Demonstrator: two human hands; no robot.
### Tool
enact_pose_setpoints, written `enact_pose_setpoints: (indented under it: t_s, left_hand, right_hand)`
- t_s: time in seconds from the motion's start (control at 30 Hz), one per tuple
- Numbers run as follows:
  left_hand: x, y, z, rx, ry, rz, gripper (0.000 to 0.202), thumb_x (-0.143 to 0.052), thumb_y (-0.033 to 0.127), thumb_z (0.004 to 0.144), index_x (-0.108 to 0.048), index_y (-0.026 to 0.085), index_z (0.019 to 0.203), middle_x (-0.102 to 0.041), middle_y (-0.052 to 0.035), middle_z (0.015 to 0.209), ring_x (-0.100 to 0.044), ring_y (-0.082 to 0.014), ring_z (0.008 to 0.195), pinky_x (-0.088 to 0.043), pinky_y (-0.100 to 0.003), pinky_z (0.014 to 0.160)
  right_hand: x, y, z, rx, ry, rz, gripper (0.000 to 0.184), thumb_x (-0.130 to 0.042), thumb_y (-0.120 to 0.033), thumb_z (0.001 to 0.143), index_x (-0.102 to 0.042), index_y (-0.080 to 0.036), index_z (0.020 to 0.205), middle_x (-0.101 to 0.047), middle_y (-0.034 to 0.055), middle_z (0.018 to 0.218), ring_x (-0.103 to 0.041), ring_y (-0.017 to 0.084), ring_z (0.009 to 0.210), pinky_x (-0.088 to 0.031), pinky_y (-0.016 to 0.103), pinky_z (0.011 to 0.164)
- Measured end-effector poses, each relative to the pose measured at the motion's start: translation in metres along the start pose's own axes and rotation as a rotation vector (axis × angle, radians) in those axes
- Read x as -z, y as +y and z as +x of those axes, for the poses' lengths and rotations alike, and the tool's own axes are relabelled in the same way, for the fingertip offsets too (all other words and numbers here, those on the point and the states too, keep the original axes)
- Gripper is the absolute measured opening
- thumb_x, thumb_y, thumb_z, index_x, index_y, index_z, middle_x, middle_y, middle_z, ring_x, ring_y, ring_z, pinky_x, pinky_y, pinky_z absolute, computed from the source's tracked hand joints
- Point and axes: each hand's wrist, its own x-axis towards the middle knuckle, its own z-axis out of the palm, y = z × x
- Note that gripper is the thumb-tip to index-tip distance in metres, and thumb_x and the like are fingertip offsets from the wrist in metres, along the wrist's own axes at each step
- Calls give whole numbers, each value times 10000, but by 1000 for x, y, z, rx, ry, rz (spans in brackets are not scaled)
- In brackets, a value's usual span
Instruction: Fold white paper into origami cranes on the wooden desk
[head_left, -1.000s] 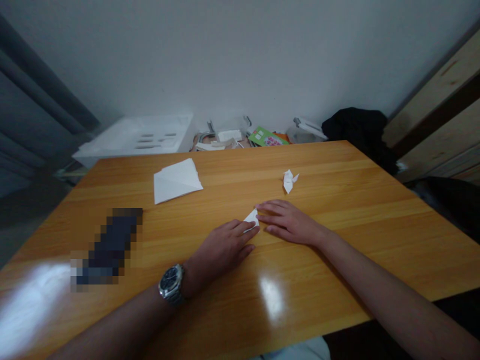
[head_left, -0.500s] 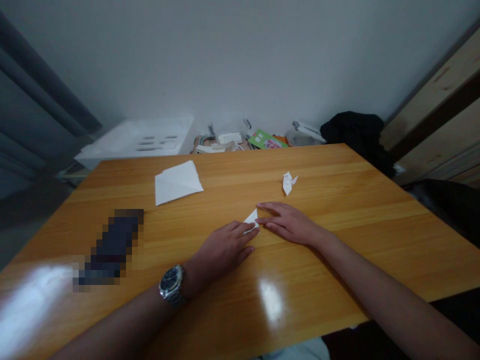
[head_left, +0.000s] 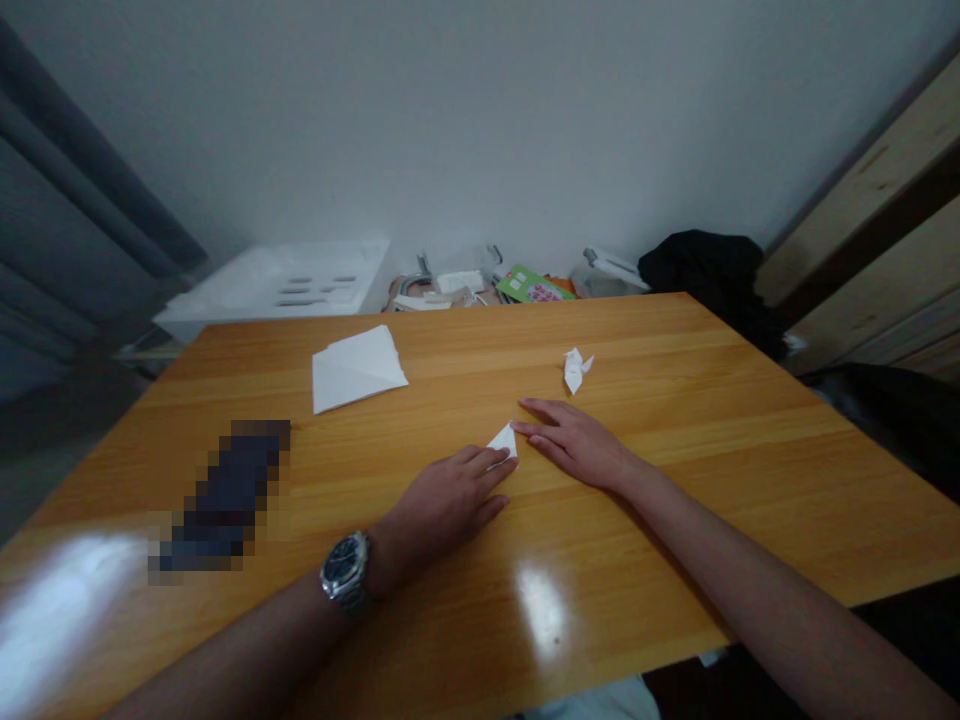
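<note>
A small folded piece of white paper (head_left: 504, 440), roughly triangular, lies on the wooden table. My left hand (head_left: 454, 500) rests flat over its lower left part, fingers stretched out and pressing it to the tabletop. The part of the paper beneath those fingers is hidden. At the paper's upper right tip, one fingertip of my right hand (head_left: 574, 440) is touching or very close to it. That hand is open with its fingers apart. Farther back on the right sits a small folded white paper figure (head_left: 576, 371).
White paper sheets (head_left: 358, 368) lie at the table's back left. A dark, pixelated object (head_left: 229, 495) is at the left. Beyond the table's far edge (head_left: 450, 312) are a white plastic tray (head_left: 277, 285), a green booklet (head_left: 531, 285) and a black cloth-like item (head_left: 697, 265).
The fingers of my right hand have shifted slightly up along the paper's right edge toward its tip. My left hand stays in place on the paper.
</note>
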Motion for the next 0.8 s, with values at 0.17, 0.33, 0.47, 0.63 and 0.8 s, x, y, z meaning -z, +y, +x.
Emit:
enact_pose_setpoints:
  t_s: [0.17,0.33,0.47,0.63,0.8]
  left_hand:
    - [-1,0,-1,-6,9,3,457,-483,358,1025,-465,211,1457,-542,-78,1460,-530,-248,1265,-496,-412,1055]
    - [2,1,0,-10,8,9,451,-454,373,1036,-459,227,1462,-543,-80,1451,-535,-243,1262,-494,-403,1053]
    - [3,1,1,-15,1,21,443,-441,377,1039,-472,230,1455,-545,-78,1448,-538,-250,1253,-500,-413,1050]
    - [2,0,1,-16,6,3,420,-463,371,1031,-517,222,1420,-570,-83,1420,-552,-245,1238,-516,-411,1035]
    - [2,0,1,-15,23,-16,426,-476,378,1027,-516,232,1425,-566,-84,1425,-545,-243,1252,-513,-411,1041]
  right_hand:
    - [-2,0,2,-33,10,17,372,-426,-344,1057,-644,-285,1353,-523,106,1507,-511,256,1362,-448,509,1118]
    - [-3,1,2,-33,12,1,378,-416,-358,1060,-644,-279,1350,-537,102,1492,-520,255,1350,-450,511,1113]
    - [1,0,2,10,-12,-4,387,-424,-345,1058,-605,-265,1391,-545,100,1489,-510,248,1355,-432,504,1125]
    - [5,-1,2,65,-38,14,394,-450,-346,1049,-576,-296,1418,-554,70,1489,-499,237,1358,-421,495,1131]
    - [5,0,1,104,-36,11,399,-473,-364,1038,-576,-299,1419,-533,75,1508,-485,250,1368,-408,514,1133]
